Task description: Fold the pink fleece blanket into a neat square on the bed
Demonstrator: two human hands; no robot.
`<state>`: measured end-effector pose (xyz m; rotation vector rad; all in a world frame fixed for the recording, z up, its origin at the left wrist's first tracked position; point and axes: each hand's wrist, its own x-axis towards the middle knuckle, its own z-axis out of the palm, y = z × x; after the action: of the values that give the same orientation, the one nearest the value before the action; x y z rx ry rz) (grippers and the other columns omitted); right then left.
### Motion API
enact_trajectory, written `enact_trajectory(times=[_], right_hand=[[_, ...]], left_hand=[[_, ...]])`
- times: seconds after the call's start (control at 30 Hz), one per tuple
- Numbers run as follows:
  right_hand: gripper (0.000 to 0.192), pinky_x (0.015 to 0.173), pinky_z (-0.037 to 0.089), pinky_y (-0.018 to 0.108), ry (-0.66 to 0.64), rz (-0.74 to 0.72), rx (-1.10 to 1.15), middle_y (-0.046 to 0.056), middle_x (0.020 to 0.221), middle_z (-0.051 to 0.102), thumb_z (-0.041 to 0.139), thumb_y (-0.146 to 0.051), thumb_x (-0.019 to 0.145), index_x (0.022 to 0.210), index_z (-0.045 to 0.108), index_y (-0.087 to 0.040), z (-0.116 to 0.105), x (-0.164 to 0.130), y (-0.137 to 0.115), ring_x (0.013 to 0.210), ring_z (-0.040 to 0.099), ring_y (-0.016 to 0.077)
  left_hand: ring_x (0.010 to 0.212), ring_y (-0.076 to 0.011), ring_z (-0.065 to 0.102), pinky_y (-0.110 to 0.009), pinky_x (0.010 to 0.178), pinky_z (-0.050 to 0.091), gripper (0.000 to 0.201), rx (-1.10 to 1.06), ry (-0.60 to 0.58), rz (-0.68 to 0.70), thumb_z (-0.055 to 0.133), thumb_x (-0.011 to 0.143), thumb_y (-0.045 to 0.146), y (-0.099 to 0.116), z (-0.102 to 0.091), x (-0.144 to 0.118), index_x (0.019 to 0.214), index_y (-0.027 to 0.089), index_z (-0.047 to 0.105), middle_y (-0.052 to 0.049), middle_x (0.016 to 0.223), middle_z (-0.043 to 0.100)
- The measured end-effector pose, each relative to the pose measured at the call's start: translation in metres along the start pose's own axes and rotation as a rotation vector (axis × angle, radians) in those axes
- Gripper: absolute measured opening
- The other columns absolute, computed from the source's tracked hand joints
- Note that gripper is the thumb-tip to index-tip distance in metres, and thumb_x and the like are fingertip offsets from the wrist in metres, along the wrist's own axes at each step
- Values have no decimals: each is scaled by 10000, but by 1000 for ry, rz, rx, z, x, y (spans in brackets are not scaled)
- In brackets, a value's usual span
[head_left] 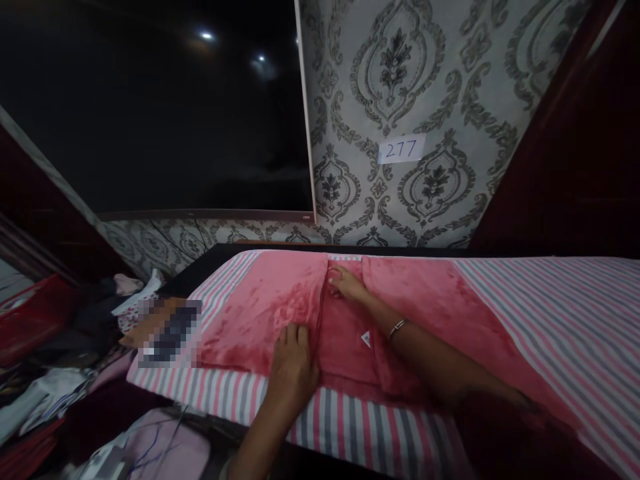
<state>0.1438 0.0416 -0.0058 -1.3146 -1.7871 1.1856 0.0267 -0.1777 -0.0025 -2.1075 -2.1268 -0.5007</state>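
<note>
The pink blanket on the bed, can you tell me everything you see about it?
The pink blanket looks soft and fuzzy, like fleece. It lies flat across the striped sheet, with both side flaps folded in toward the middle. A small white tag shows on the middle part. The left hand presses flat on the near edge of the left flap, and the right hand rests at the far end, where the flaps meet.

Bare forearms, a thin metal bangle (398,327) (silver-toned) on the right wrist
</note>
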Motion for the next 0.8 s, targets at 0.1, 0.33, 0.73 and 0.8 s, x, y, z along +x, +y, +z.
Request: enact_trajectory(times=[0.1,0.33,0.73,0.8], right_hand=[[529,534,569,265,-2,58,58,4,716,680,529,-201,919,1442,451,-192,12,12,-5,557,652,155],[661,725,595,286,13,49,116,84,1134,718,542,-195,895,1532,367,-211,23,32,-19,842,711,171],[655,828,581,273,175,-23,-98,125,1342,639,525,-42,811,1456,515,-153,23,39,-18,1001,700,207],[639,805,587,278,166,-13,-158,144,1296,666,555,-51,804,1438,537,-135,18,37,-14,979,712,226]], left_hand=[[1042,-266,510,-425,944,447,401,-78,9,29,522,721,1,-5,4,-7,1091,153,557,-97,1069,538],[1017,-228,569,-373,891,483,514,-108,-25,100,425,824,1,-22,12,-12,1288,197,524,-75,1098,586],[1006,-238,592,-386,872,492,554,-7,15,156,407,856,1,-11,14,-2,1352,204,549,-90,1096,635],[1028,-264,603,-418,886,494,526,0,-67,175,436,860,29,-3,11,-2,1346,186,565,-105,1103,652]])
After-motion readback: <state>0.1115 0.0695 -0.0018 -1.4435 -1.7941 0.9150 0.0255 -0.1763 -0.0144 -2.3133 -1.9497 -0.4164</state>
